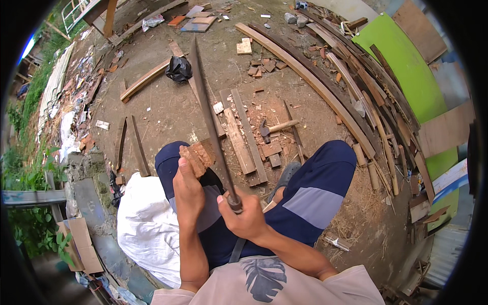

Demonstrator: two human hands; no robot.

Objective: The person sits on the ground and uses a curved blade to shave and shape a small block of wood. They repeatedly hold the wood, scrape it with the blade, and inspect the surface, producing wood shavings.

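My left hand [189,190] is closed around a rough reddish-brown wood block [199,156], held upright above my left knee with the thumb along its near side. In my right hand [243,213], closed in a fist, is the dark handle of a machete [208,109]. Its long, worn blade points away from me and slightly left, passing close beside the block's right side; whether they touch I cannot tell. On the ground between my knees lies a hammer [278,127] with a wooden handle, near small wood blocks [271,149] and several planks [239,140].
Long boards [310,86] and scrap timber are heaped along the right, beside a green panel [406,66]. A black plastic bag [179,69] rests on wood ahead. Next to my left leg is a white sack [147,223], by a low concrete wall [89,195].
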